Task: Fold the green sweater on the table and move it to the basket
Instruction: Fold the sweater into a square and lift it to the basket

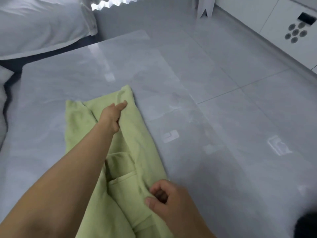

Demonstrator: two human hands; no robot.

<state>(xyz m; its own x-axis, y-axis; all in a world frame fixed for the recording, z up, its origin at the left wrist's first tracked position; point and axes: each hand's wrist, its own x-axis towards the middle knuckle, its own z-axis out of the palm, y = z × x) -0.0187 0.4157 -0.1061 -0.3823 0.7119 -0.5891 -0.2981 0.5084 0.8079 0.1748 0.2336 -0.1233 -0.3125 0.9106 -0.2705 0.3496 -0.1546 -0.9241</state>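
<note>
The green sweater [130, 152] lies on the worktop [51, 83] as a long, narrow strip running away from me. Its sides are turned in, so I judge an end-to-end fold comes next. That is why my 2 hands sit at opposite ends.

My left hand [112, 116] reaches the far end with its fingers stretched along the cloth, pressing it flat so the strip lies straight. From this angle I cannot quite tell whether the lower fingers tuck under a crease. My right hand [164, 198] is at the near end with a narrow grip. Thumb and curled fingers pinch the sweater's right-hand edge, placed to pull it taut against the left or lift it over.

The worktop is glossy, and grey floor tiles [257, 100] spread beyond it to the right. A bed [34, 23] with white bedding stands past the far left corner, and a white cabinet [291, 23] is at the far right. No basket is in view, so I would have to find it before carrying anything. Nothing else rests on the sweater. The 1 obstacle is my own left forearm, which crosses the near half and must clear before that end folds over.
</note>
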